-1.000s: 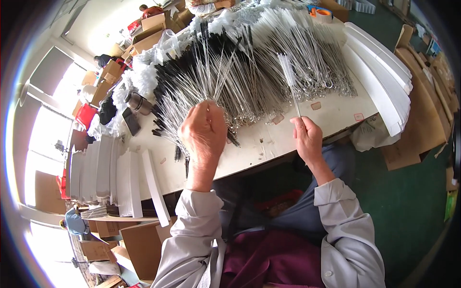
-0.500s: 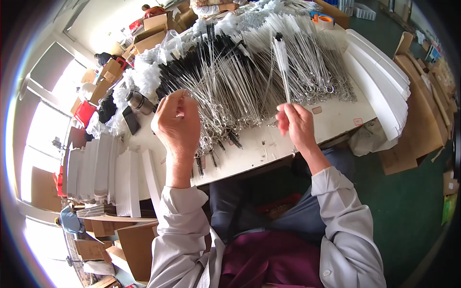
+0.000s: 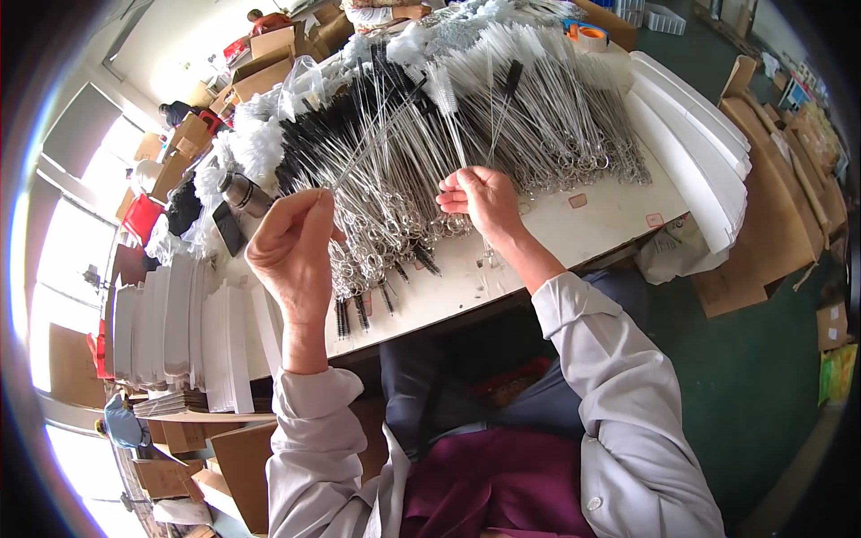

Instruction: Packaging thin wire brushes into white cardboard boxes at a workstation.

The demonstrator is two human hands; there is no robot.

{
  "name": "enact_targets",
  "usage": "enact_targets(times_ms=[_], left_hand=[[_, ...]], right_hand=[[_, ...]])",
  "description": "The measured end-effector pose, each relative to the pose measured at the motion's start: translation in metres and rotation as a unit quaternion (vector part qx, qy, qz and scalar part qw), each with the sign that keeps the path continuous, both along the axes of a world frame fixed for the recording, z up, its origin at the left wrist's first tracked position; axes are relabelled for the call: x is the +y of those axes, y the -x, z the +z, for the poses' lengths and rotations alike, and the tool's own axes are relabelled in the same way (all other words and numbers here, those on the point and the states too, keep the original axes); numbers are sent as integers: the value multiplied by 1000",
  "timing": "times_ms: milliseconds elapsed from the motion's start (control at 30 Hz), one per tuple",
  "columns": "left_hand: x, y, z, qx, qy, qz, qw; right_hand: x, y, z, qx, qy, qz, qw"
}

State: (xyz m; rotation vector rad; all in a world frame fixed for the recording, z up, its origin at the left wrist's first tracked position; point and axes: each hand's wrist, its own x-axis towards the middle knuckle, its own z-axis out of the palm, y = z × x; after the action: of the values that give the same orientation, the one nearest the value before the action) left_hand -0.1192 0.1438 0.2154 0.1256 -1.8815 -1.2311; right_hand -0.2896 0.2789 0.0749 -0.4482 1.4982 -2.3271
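A thick row of long wire-handled cleaning brushes point(image 3: 395, 170), with black or white bristles and looped ends, covers the table. My left hand point(image 3: 294, 255) is raised at the row's left end. Its thumb and forefinger are pinched on a thin wire brush point(image 3: 363, 160), which slants up to the right across the pile. Farther right, my right hand point(image 3: 484, 202) pinches the wire stems of white-bristled brushes point(image 3: 443, 91); how many is unclear. Their bristle ends point away from me. A black-bristled brush point(image 3: 512, 79) stands out over the white ones beyond that hand.
White folded card strips point(image 3: 691, 152) lie along the table's right side, and more card pieces point(image 3: 179, 314) stand at the left. A steel flask point(image 3: 244, 194) and a dark phone point(image 3: 228, 229) are beside the pile. Tape rolls point(image 3: 587, 36) sit at the back; cardboard boxes surround the table.
My right hand has moved left with its white brushes, away from the black-bristled brush. My left hand has shifted left and nearer to me, still pinched.
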Motion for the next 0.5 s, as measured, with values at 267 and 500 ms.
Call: enact_targets(times_ms=[267, 500], left_hand=[[-34, -31, 23, 81, -114, -30, 990], [-74, -42, 63, 93, -98, -14, 991]], right_hand=[[0, 8, -5, -18, 18, -10, 1000], [5, 15, -8, -27, -2, 1, 1000]])
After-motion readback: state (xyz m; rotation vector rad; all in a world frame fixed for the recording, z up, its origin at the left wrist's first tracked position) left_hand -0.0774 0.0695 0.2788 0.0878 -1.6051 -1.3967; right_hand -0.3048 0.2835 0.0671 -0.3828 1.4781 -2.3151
